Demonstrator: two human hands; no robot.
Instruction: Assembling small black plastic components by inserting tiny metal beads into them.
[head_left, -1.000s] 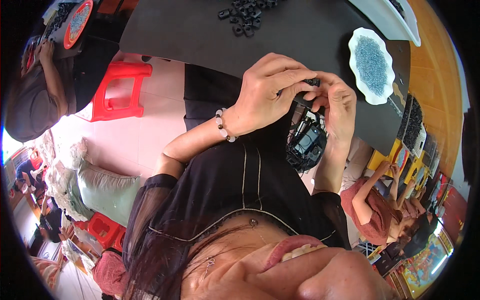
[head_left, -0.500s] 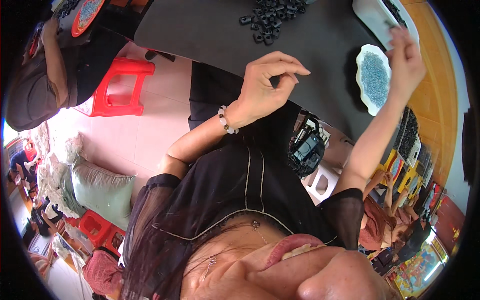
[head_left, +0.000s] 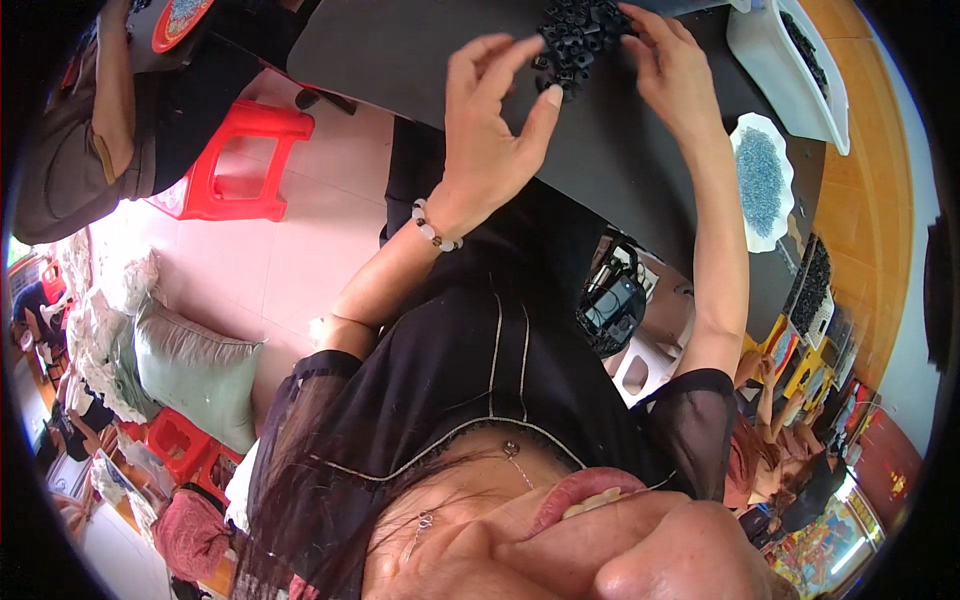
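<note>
A pile of small black plastic parts (head_left: 580, 48) lies on the dark table (head_left: 390, 50) at the far middle. My left hand (head_left: 495, 135) is at the pile's left side, fingers spread and thumb apart, with nothing seen in it. A beaded bracelet circles its wrist. At the pile's right edge my right hand (head_left: 675, 75) reaches in with thumb and fingers apart. Its fingertips are close to or touching the parts, and I see nothing gripped. To its right sits a white wavy-edged dish (head_left: 788, 190) holding tiny blue-grey pieces (head_left: 758, 185).
A white bin (head_left: 775, 75) with black parts stands at the far right. A red stool (head_left: 240, 160) and a person (head_left: 115, 120) are at the left, near a red plate (head_left: 165, 38). Below the table's right edge hangs a dark bag-like item (head_left: 615, 305).
My right hand has moved left from beside the bin and dish to the pile. My left hand has gone further away toward the pile, its fingers spreading from a near pinch.
</note>
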